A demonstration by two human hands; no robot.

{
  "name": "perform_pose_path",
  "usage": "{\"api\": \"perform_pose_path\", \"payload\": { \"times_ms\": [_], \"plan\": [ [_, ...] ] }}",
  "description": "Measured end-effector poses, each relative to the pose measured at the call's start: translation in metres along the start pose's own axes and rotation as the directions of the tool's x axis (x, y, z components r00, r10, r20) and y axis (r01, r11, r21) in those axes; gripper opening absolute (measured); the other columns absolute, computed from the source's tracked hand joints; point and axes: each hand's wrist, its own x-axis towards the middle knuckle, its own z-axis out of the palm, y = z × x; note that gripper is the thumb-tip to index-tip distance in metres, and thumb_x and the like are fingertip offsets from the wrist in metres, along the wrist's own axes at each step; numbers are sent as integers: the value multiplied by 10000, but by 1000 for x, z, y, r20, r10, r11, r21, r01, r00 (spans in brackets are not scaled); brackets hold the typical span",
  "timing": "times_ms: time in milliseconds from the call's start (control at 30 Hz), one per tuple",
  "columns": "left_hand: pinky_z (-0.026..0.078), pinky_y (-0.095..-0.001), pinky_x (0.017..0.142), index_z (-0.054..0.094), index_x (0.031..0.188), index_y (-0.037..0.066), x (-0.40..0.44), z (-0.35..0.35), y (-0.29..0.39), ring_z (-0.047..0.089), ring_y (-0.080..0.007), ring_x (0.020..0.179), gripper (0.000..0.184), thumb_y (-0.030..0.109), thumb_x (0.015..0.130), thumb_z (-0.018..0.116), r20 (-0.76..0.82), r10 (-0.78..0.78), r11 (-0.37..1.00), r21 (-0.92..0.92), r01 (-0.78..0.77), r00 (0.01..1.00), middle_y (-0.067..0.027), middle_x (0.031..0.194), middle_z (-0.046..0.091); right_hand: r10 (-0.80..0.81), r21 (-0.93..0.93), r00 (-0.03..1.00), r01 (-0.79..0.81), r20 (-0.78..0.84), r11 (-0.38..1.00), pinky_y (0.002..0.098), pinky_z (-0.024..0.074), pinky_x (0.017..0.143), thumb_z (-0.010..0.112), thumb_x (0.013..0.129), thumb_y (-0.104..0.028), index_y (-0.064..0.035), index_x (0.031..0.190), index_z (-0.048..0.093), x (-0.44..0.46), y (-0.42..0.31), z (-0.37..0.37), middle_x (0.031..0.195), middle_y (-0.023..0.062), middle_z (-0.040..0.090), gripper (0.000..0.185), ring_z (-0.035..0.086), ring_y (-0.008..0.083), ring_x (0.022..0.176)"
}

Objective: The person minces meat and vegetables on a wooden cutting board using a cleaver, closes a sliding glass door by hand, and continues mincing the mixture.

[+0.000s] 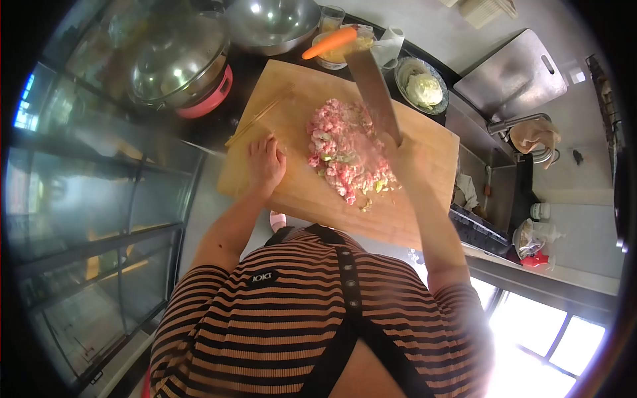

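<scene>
My right hand (402, 161), blurred by motion, is wrapped round the handle end of a cleaver (373, 93). The broad blade is raised over the right side of a heap of chopped raw meat (340, 142) mixed with pale green bits. Under the heap lies a wooden cutting board (298, 189). On the board's left part rests my left hand (267, 166), its fingers lying on the wood and holding nothing. A pair of chopsticks (255, 121) lies just beyond those fingers. The cleaver's handle is hidden in my grip.
Behind the board are a steel bowl (272, 30), a carrot (330, 43), a glass (330, 18) and a plate with a cabbage piece (424, 91). A lidded pot with a pink base (209, 99) stands left. To the right are a faucet (514, 123), a sink and a leaning grey board (514, 76).
</scene>
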Motion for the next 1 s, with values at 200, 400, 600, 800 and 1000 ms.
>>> {"api": "perform_pose_path", "payload": {
  "times_ms": [200, 400, 600, 800, 1000],
  "plan": [
    [352, -444, 905, 548, 1002, 39, -7, 0, 1, 500, -280, 986, 274, 146, 749, 549, 3, -5, 999, 40, 5, 1000, -94, 1101, 548, -8, -201, 993, 31, 117, 979, 461, 481, 677, 511, 839, -385, -7, 917, 628, 1, 41, 25, 797, 248, 614, 404, 607, 396, 779],
    [354, -439, 905, 551, 993, 43, -3, -1, 1, 501, -276, 994, 275, 139, 735, 561, -2, 8, 1000, 11, -8, 1000, -90, 1103, 549, 150, -319, 987, -123, 61, 940, 469, 481, 706, 521, 829, -377, -6, 885, 640, 3, 58, 50, 862, 248, 617, 394, 604, 402, 807],
    [350, -436, 911, 551, 994, 44, -1, 0, 1, 501, -271, 1002, 273, 139, 738, 562, -23, 1, 1000, 1, -1, 1000, -86, 1100, 551, 20, -64, 994, -13, 107, 998, 465, 482, 713, 527, 828, -379, -12, 898, 630, 0, 31, 5, 823, 235, 623, 388, 603, 403, 798],
    [357, -439, 899, 549, 1004, 41, 1, 0, 2, 502, -270, 1003, 288, 132, 731, 567, -27, 17, 1000, 16, -17, 999, -92, 1101, 551, 63, -352, 998, -52, 19, 935, 446, 487, 704, 512, 840, -427, -40, 906, 629, -11, 92, 68, 810, 218, 626, 410, 612, 376, 808],
    [351, -449, 901, 549, 1000, 36, -5, 1, 4, 501, -285, 985, 288, 135, 730, 566, 9, -21, 1000, 3, 21, 1000, -95, 1090, 548, 118, -71, 993, -116, 20, 991, 448, 487, 701, 520, 834, -421, -20, 899, 625, -17, 18, -11, 826, 230, 623, 419, 615, 366, 811]
  ]
}}
